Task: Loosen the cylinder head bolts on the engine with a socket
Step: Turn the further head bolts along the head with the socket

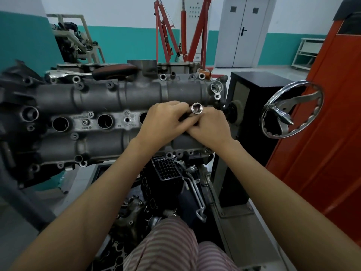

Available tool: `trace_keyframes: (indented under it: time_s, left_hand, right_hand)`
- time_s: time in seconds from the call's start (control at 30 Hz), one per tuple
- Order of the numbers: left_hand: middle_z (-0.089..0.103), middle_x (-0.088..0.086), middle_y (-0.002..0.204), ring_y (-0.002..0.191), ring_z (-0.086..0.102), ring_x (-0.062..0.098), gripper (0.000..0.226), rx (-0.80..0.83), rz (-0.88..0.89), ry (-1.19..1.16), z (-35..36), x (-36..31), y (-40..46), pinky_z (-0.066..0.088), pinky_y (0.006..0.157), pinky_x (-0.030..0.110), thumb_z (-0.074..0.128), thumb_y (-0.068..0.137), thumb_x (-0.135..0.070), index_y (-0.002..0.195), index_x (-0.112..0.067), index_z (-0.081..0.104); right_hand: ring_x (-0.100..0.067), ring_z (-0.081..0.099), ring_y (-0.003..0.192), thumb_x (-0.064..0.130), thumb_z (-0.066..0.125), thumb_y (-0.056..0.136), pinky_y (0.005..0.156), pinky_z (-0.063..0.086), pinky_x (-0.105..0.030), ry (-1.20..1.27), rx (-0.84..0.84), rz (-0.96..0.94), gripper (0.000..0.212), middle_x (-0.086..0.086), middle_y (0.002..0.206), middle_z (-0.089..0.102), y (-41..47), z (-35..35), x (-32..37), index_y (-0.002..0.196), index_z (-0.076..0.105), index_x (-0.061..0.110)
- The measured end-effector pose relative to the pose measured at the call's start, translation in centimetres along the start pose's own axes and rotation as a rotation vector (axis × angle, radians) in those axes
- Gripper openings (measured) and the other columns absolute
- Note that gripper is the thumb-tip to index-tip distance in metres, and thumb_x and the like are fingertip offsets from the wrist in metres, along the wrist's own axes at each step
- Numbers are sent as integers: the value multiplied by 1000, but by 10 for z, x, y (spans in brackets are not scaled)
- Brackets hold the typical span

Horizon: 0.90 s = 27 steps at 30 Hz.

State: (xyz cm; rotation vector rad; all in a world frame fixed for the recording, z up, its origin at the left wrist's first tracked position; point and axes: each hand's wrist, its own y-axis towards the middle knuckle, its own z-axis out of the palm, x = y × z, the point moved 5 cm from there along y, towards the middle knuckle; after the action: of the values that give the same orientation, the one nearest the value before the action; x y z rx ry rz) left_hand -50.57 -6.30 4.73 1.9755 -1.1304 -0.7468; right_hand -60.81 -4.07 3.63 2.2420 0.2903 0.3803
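VW roundel cast on engine cover (129, 122), other markings unreadable

Red engine hoist (172, 36) standing by the back wall, grey double door (242, 32) beside it. Chrome handwheel (291, 108) sitting right, orange cabinet (322, 133) behind.

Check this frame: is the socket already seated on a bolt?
No, the socket is held up between both hands above the engine, its open end facing the camera.
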Motion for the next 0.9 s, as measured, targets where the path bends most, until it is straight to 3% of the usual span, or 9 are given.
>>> trace_keyframes:
  time_s: [0.1,0.23,0.3,0.47,0.6,0.67,0.73,0.83,0.9]
  left_hand:
    - [50,5,59,53,49,24,48,10,17,-15,-1,-2,-1,43,49,38,46,86,-44,64,-2,49]
    - [40,-3,67,54,41,22,19,6,14,-30,-3,-8,-1,34,49,30,44,77,-32,72,-15,36]
    - [42,-2,65,53,42,22,20,0,-15,-1,-3,-7,-1,32,50,28,43,76,-30,71,-11,42]
    - [51,7,49,45,48,23,37,-34,0,11,-2,-2,-1,33,46,27,52,84,-31,56,-6,50]
    - [51,5,51,47,49,23,47,-19,9,4,-2,-2,-1,38,45,32,49,86,-41,58,-4,50]
    - [42,-2,55,48,43,20,37,-34,29,-6,-4,-5,-1,33,46,29,49,85,-38,63,-11,39]
    - [40,-3,61,51,42,21,27,-36,30,-22,-5,-8,-1,32,48,28,47,82,-34,69,-15,34]
    - [45,3,64,53,45,25,26,-11,7,-17,-3,-8,-1,37,48,31,44,80,-34,69,-10,40]
    - [52,6,62,52,49,26,35,-3,1,10,-2,-5,-1,42,47,35,43,83,-35,67,-4,49]
  right_hand:
    - [-26,56,53,25,53,72,51,26,-24,-5,14,-1,17,-4,57,61,0,0,-1,72,65,12]
    - [-18,47,52,30,45,74,43,24,-21,-27,122,12,24,12,56,41,1,8,-5,85,51,10]
    - [-17,46,52,32,42,74,44,25,-23,-22,133,22,25,13,55,36,1,9,-6,84,48,10]
    - [-21,53,60,47,35,70,54,28,-26,-32,96,63,44,-4,63,60,1,7,-7,73,60,12]
    - [-27,58,64,29,52,76,54,37,-30,14,86,46,22,-8,66,64,0,3,-5,76,66,11]
    - [-26,56,61,23,57,78,52,37,-30,7,116,28,13,-4,64,61,-1,5,-4,81,61,11]
    - [-20,45,52,24,54,78,46,30,-28,20,139,24,16,6,58,49,-1,6,-4,82,45,12]
    - [-12,33,46,29,46,74,43,21,-23,28,146,38,21,14,54,34,-1,5,-3,83,32,16]
    - [-13,38,47,33,43,74,44,20,-25,14,137,54,19,12,54,40,0,5,-4,81,38,17]
